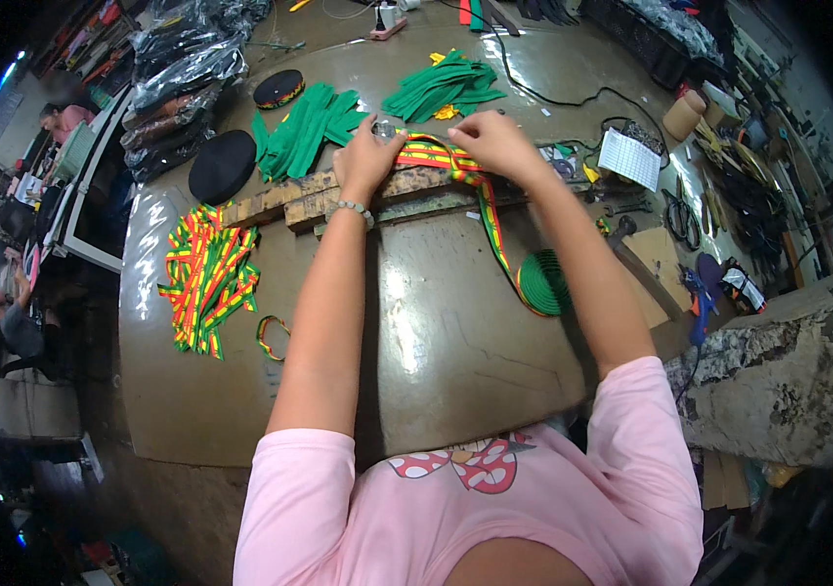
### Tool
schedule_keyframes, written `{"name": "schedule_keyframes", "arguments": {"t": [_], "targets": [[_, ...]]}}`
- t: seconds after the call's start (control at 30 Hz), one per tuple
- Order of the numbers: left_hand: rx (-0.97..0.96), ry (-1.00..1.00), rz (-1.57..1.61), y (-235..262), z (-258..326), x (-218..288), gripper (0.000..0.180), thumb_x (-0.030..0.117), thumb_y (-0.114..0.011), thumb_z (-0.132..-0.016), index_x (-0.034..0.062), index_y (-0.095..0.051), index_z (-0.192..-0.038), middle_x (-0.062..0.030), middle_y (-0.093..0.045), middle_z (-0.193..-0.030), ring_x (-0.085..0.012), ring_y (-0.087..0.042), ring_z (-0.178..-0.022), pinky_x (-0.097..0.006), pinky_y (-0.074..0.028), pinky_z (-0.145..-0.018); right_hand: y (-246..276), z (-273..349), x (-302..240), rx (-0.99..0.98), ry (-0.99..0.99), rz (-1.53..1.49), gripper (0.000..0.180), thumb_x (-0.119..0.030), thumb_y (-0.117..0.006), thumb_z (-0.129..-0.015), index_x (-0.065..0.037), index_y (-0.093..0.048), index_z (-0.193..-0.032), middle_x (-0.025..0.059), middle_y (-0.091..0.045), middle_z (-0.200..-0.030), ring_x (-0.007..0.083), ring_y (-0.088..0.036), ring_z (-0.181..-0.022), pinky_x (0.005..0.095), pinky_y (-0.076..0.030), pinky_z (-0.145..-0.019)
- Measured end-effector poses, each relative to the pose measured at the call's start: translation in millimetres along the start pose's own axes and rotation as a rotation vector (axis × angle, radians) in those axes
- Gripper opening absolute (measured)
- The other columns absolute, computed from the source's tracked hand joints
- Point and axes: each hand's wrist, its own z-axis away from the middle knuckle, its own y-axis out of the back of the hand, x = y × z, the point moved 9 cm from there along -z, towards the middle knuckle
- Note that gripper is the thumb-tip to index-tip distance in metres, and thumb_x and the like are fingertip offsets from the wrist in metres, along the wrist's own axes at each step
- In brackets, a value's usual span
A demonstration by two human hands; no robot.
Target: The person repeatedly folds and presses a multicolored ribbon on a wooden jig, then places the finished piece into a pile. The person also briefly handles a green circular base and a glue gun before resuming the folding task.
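Observation:
Both of my arms reach over a worn wooden bar (pixel 275 202) on the table. My left hand (pixel 365 161), with a beaded bracelet on its wrist, pinches one end of a red, yellow and green striped ribbon (pixel 426 152). A small shiny piece (pixel 384 129) shows by its fingertips; its kind is unclear. Fingers bent together, my right hand (pixel 499 145) grips the ribbon's looped part farther right. From there the ribbon hangs over the bar and runs down to a coiled roll (pixel 543 282) beside my right forearm.
Cut striped strips (pixel 209 278) lie heaped at left, near a small ribbon loop (pixel 273 337). Green strips (pixel 311 132) and black discs (pixel 223 167) sit beyond the bar. At right are scissors (pixel 680 217), a white paper (pixel 630 158) and a black cable (pixel 553 103).

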Motion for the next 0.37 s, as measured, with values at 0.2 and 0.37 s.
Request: {"name": "schedule_keyframes", "arguments": {"t": [0.2, 0.37], "targets": [[-0.003, 0.014, -0.004, 3, 3, 4, 0.074, 0.055, -0.058, -0.074, 0.0076, -0.044, -0.129, -0.0079, -0.066, -0.083, -0.0253, -0.064, -0.085, -0.038, -0.042, -0.081, -35, -24, -8, -0.012, -0.029, 0.298, 0.027, -0.024, -0.066, -0.07, 0.001, -0.066, -0.083, 0.0219, -0.064, -0.088, 0.0336, -0.063, -0.087, 0.0416, -0.05, -0.077], [0.005, 0.005, 0.026, -1, 1, -1, 0.073, 0.055, -0.058, -0.074, 0.0084, -0.045, -0.129, -0.0087, -0.067, -0.08, -0.0257, -0.064, -0.083, -0.035, -0.044, -0.078, -25, -26, -13, 0.123, 0.015, 0.537, 0.039, -0.028, -0.07, -0.069, -0.01, -0.065, -0.104, 0.0206, -0.043, -0.131, 0.0375, -0.047, -0.114, 0.0417, -0.048, -0.083]]}}
